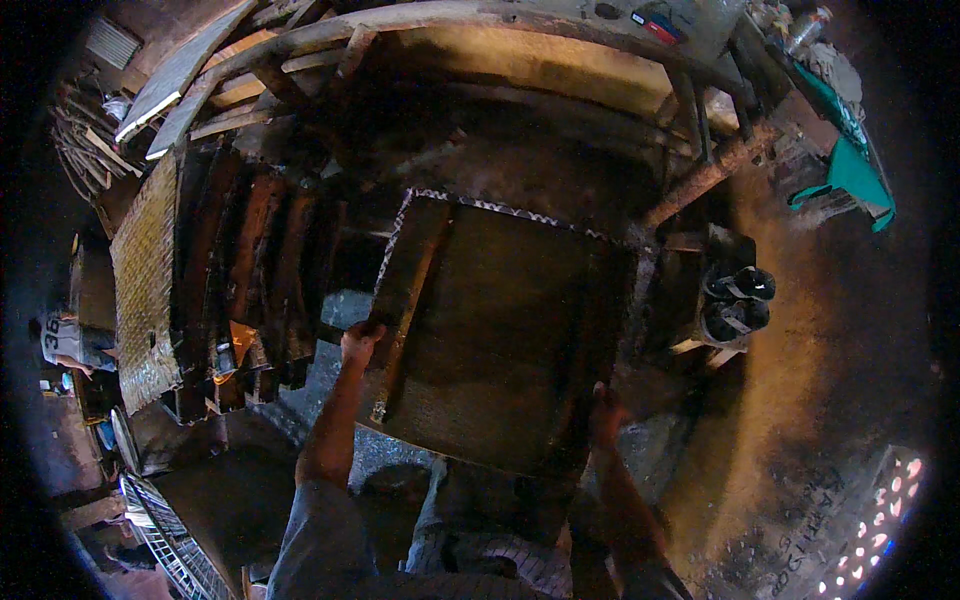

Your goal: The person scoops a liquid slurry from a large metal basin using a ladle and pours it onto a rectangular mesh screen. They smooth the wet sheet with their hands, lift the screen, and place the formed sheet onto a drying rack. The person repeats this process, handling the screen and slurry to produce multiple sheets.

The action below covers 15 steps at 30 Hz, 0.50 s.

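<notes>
Item one, dark framed panel [505, 320]: broad and squarish, at the centre of my view, in front of the wearer's body; a black-and-white patterned edging runs along its far edge and down the upper part of its left edge, and an ochre slat [410, 310] lies lengthwise near its left side. Left hand [362, 342]: at the panel's 9 o'clock edge, closed, gripping the rim. Right hand [606, 415]: at the panel's 4 o'clock edge, closed on the rim with the thumb upward; shadow hides most of its fingers from me. Row of dark boards [255, 240]: between 9 and 10 o'clock, set side by side, with an orange scrap [241, 342] at the near end. Textured yellowish panel [145, 285]: 9 o'clock, just beside the boards on their outer side. Co-worker [72, 340]: farther out at 9 o'clock, in a grey top. Bundle of sticks [85, 160]: 10 o'clock. Wooden rail [480, 15]: curved across 12 o'clock by my lens. Small red object [660, 27]: 1 o'clock, kind unclear to me. Teal sheet [855, 180]: toward 2 o'clock. Pair of dark sandals [738, 318]: 3 o'clock, well apart from the panel. Pale metal rack [170, 535]: 8 o'clock, tilted. Wall with bright openings [880, 520]: 4 o'clock.
</notes>
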{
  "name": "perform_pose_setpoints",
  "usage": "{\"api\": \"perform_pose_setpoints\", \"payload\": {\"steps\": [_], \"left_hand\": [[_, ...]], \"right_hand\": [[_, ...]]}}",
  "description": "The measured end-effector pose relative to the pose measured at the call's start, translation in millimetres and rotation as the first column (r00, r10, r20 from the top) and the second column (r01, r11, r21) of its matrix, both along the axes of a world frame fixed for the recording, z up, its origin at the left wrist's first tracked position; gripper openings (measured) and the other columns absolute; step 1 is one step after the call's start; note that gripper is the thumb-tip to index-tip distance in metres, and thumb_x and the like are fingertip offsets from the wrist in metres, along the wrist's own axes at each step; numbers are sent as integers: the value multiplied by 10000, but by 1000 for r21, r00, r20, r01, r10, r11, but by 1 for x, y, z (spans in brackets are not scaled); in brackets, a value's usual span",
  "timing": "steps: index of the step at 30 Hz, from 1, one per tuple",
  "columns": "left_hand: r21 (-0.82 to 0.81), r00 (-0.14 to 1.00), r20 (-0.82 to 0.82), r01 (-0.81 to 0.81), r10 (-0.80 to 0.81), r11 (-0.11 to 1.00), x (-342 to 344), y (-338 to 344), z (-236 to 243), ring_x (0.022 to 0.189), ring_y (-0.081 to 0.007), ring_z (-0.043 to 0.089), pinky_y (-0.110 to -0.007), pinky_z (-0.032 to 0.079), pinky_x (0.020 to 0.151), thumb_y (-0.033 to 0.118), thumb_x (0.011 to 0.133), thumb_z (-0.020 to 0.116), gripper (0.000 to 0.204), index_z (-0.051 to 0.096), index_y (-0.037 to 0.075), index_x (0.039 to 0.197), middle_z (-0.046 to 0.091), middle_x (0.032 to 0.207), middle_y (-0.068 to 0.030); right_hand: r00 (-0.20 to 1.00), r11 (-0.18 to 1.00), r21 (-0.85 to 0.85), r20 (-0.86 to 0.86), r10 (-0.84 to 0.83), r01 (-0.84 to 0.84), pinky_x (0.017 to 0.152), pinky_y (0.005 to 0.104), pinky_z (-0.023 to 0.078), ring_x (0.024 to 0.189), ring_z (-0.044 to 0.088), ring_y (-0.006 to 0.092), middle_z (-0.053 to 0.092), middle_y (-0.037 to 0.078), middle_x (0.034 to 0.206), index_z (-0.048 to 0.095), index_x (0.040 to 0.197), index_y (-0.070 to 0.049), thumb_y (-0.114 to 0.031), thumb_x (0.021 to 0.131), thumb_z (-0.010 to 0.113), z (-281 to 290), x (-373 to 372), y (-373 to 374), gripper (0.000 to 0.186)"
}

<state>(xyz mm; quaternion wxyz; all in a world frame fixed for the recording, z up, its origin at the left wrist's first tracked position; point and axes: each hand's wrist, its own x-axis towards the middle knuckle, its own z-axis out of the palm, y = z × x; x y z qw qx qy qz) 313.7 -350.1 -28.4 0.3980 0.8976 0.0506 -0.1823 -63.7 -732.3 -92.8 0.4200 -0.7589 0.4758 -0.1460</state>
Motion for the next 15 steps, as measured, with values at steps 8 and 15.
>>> {"api": "perform_pose_setpoints", "payload": {"steps": [8, 15], "left_hand": [[263, 921, 250, 231, -298, 937, 17, 12, -40, 904, -298, 598, -399, 478, 761, 291, 742, 742, 399, 659, 68, 1062, 634, 1048, -142], [305, 739, 407, 444, -537, 843, 14, -77, -56, 1320, -377, 314, -483, 322, 1037, 266, 828, 627, 607, 406, 44, 1348, 365, 1427, -159]], "right_hand": [[994, 930, -359, -101, 41, -75, 789, 446, 430, 916, 551, 318, 591, 188, 972, 613, 1037, -6, -298, 909, 568, 48, 36, 7, 322], [899, 804, -415, -296, 323, -426, 1074, 511, 251, 1312, 311, 411, 344, 203, 1428, 382, 1378, -51, -216, 885, 579, 37, 130, -2, 556]]}}
